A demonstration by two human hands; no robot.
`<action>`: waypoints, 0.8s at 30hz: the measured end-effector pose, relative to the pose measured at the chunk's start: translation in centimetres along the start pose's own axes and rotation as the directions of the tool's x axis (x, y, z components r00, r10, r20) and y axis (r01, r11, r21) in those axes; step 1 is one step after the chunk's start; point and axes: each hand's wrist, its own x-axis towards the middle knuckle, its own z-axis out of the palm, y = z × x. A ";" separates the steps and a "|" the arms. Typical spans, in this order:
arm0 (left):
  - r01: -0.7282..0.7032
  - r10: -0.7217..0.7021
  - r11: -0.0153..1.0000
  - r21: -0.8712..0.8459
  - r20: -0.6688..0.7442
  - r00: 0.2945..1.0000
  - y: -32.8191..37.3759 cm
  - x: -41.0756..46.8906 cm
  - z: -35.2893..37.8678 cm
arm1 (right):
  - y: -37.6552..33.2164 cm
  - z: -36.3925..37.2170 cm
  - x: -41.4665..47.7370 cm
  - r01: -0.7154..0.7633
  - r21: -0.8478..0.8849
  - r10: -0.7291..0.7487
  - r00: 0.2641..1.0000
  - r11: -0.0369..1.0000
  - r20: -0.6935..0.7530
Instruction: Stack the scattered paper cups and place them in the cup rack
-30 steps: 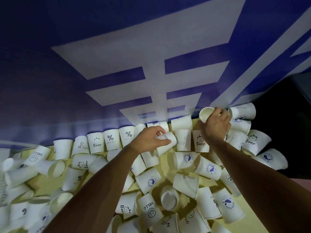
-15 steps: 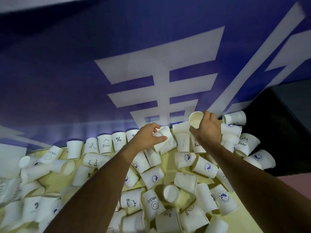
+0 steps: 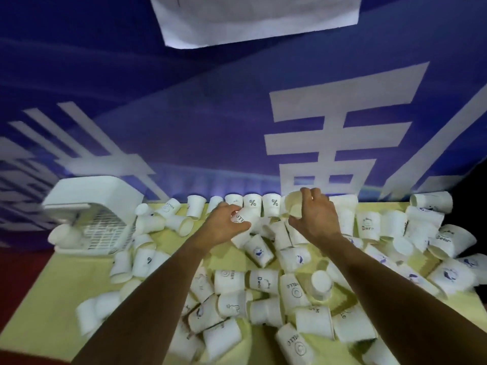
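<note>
Two cups are in hand: the fingers of the left hand [image 3: 224,229] curl round a HELLO cup [image 3: 243,218], and those of the right hand [image 3: 313,219] pinch an open-mouthed cup [image 3: 293,206] just beside it, over the far middle of the tabletop [image 3: 66,285]. This looks like the nesting step, so next one base must line up with the other mouth. Scattered cups [image 3: 263,279] lie all around.

Cups [image 3: 266,280] lie scattered across the table [image 3: 60,293], the rack [image 3: 92,219] at its far-left.

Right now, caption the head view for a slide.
Left hand grips a HELLO cup, right hand a tilted cup, over a cup-strewn yellow table.
</note>
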 end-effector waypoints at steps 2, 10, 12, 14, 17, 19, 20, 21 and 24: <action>0.024 -0.024 1.000 0.002 -0.034 0.999 -2.4 -1.7 -1.9 | -3.0 0.4 -0.5 0.053 0.005 -0.053 0.998 0.999 0.026; 0.039 -0.045 0.994 -0.099 -0.057 0.997 -11.9 -5.8 -7.4 | -14.2 2.8 -2.3 0.116 -0.035 -0.112 0.989 0.993 0.091; 0.037 -0.045 0.989 -0.144 -0.051 0.998 -14.9 -6.6 -9.3 | -17.5 3.5 -2.8 0.112 -0.040 -0.108 0.991 0.993 0.083; 0.036 -0.044 0.983 -0.180 -0.044 0.998 -18.0 -7.3 -11.5 | -21.2 4.2 -3.3 0.103 -0.039 -0.100 0.992 0.994 0.078; 0.034 -0.045 0.979 -0.199 -0.050 0.998 -22.7 -8.2 -15.0 | -26.7 5.4 -3.9 0.109 -0.043 -0.107 0.993 0.993 0.060; 0.059 -0.074 0.970 -0.236 -0.055 0.996 -25.5 -8.5 -16.8 | -29.7 6.0 -4.2 0.116 -0.048 -0.113 0.992 0.992 0.061; 0.070 -0.086 0.968 -0.241 -0.056 0.995 -26.8 -8.7 -17.6 | -30.9 6.3 -4.4 0.117 -0.050 -0.114 0.991 0.992 0.072; 0.076 -0.092 0.969 -0.236 -0.058 0.994 -27.9 -9.1 -18.4 | -32.0 6.8 -4.6 0.124 -0.058 -0.118 0.989 0.991 0.086; 0.072 -0.099 0.960 -0.269 -0.085 0.991 -30.4 -10.1 -20.0 | -35.0 7.9 -4.7 0.158 -0.077 -0.147 0.980 0.984 0.132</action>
